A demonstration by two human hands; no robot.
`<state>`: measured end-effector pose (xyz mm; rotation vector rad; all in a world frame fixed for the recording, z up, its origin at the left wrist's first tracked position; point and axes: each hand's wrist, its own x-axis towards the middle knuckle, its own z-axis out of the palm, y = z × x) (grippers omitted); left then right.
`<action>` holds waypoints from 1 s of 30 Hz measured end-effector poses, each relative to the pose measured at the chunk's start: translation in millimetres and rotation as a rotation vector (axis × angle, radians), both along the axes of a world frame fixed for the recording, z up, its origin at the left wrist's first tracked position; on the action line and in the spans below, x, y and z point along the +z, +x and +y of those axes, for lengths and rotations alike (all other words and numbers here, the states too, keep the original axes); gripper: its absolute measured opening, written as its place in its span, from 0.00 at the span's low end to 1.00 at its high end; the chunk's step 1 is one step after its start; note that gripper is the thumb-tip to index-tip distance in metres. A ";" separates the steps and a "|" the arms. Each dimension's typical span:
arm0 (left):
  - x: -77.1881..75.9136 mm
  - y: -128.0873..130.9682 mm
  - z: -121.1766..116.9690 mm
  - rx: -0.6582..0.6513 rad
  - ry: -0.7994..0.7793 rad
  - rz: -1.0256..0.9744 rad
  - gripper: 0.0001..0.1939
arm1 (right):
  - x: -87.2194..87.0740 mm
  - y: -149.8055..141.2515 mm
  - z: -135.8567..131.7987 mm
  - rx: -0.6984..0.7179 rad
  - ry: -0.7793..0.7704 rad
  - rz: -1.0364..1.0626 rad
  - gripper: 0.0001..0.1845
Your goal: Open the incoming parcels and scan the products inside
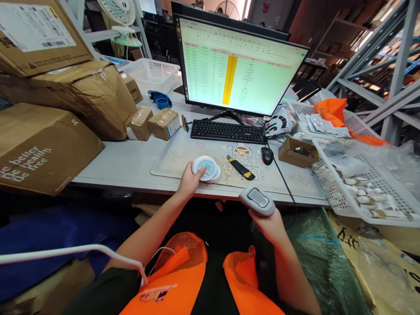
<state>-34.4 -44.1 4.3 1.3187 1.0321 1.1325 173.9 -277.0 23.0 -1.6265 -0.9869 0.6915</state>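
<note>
Our left hand [188, 181] grips a round white tub [204, 168] with a pale blue label at the near edge of the desk mat [177, 159]; we cannot tell whether the tub touches it. Our right hand [271, 225] is wrapped around a grey scanner [257, 201]. Beyond the scanner we have a cutter [240, 167] lying on the mat, then the mouse [267, 155], the keyboard [228, 131] and the lit monitor [243, 65].
</note>
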 end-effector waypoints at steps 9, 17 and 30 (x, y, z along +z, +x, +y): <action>-2.2 13.0 38.5 -0.077 0.154 0.588 0.38 | -5.1 177.8 25.1 -0.324 -0.313 -0.082 0.24; -14.2 1.2 17.5 -0.259 0.349 0.556 0.43 | 0.2 192.0 74.7 -0.635 -0.265 -0.719 0.25; -51.9 -118.3 33.3 0.066 0.496 0.479 0.35 | -13.4 129.3 299.1 -0.141 -0.220 -0.990 0.31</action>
